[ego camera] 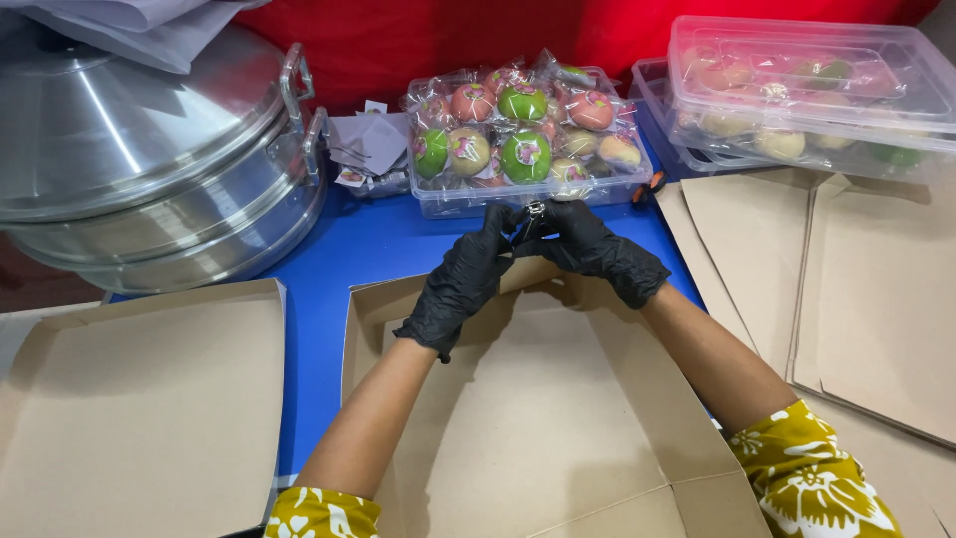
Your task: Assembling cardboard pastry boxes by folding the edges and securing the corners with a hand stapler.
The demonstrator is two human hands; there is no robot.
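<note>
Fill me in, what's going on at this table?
A person in black gloves has the left hand and right hand together over an open cardboard box, fingers pinching a small shiny item too small to identify. Just beyond sits a clear tray of wrapped round sweets, on a blue table.

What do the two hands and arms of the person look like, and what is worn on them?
The left hand and the right hand each wear a thin, slightly glossy black glove that ends at the wrist. The forearms are bare. Near each elbow begins a mustard-yellow sleeve with a white flower print.
</note>
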